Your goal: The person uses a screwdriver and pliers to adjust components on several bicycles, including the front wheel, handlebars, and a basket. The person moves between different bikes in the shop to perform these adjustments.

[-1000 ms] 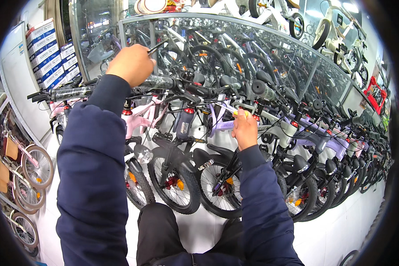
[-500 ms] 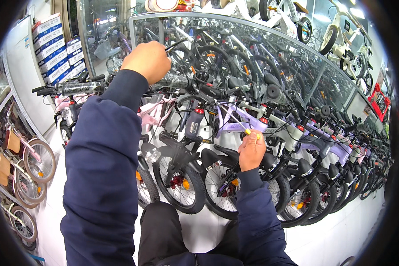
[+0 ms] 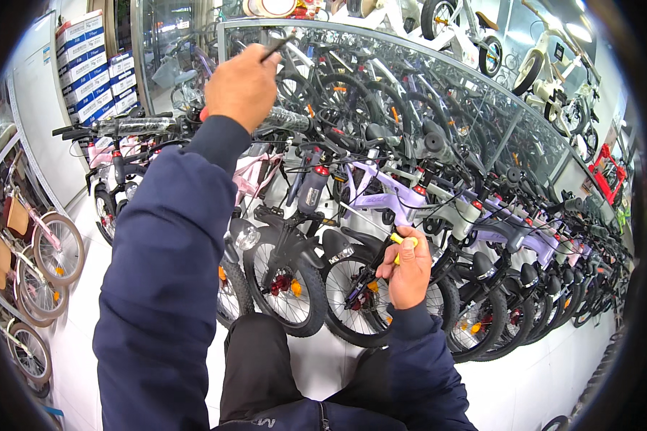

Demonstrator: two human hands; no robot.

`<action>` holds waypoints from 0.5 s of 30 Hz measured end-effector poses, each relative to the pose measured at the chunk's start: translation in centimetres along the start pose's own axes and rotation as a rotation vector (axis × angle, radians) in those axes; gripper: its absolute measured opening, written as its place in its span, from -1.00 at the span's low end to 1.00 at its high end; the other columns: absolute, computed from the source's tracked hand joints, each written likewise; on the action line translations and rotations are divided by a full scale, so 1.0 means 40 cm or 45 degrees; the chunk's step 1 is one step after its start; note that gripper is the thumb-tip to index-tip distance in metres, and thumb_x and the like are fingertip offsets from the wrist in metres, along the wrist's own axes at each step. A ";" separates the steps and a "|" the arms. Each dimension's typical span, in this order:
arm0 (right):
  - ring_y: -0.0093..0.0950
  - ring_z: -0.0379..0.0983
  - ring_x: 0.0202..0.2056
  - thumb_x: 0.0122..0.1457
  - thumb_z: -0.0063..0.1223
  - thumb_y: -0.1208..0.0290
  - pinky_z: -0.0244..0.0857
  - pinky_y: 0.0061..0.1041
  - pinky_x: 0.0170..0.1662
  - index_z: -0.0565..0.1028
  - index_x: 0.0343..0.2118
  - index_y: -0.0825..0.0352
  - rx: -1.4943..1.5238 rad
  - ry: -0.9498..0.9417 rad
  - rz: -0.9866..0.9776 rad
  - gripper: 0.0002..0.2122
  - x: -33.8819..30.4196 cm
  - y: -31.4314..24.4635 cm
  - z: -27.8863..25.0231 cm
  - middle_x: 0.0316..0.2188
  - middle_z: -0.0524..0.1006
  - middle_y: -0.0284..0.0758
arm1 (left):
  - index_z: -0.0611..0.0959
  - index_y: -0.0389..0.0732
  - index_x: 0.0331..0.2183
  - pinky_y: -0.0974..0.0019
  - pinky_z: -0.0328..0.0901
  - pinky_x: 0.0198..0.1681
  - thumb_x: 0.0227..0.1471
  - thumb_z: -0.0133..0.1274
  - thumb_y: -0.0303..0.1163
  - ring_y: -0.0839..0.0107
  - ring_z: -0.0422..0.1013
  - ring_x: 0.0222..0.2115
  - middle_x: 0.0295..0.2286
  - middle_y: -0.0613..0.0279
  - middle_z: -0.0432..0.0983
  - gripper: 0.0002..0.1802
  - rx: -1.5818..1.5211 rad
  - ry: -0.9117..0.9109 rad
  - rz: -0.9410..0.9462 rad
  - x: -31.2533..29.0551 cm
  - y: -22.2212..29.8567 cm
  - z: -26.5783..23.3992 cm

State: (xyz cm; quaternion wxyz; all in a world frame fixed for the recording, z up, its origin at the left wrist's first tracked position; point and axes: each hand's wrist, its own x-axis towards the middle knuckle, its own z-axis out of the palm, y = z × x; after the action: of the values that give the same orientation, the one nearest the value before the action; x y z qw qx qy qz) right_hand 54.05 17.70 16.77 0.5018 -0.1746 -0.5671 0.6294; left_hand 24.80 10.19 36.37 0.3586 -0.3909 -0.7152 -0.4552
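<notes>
Yellow-handled screwdriver point(image 3: 397, 241) in the right hand point(image 3: 410, 271), before a row of bicycles point(image 3: 286, 248).
Its handle is pinched between closed fingers, thin shaft slanting up and left near a purple bicycle frame point(image 3: 389, 199); the left hand point(image 3: 241, 87), raised higher, grips a slim dark object point(image 3: 276, 49), kind unclear. Behind the bicycles stands a glass partition point(image 3: 424, 79).

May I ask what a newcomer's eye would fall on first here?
The long row of bicycles stretching across the middle and off to the right would probably strike first. Right of centre, the right hand holds a yellow-handled tool; at upper left, the left hand grips a thin dark object.
</notes>
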 end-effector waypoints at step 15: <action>-0.42 0.53 -0.24 0.28 -0.10 0.44 0.37 -0.47 -0.15 0.30 -0.06 0.41 -0.725 -0.448 -0.353 -0.77 -0.195 -0.060 0.107 -0.24 0.58 -0.19 | 0.52 -0.35 -0.13 0.56 0.10 -0.64 0.23 -0.08 -0.16 0.67 0.16 -0.72 -0.23 0.07 0.58 -0.59 -1.843 -0.829 -1.578 -0.628 0.093 -0.154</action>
State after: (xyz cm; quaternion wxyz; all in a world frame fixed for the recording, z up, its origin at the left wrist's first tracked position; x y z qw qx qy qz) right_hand 55.11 8.58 17.46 0.4082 -0.1179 -0.8156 0.3927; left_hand 40.03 -0.36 17.95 -0.4781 -0.1791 -0.4070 -0.7574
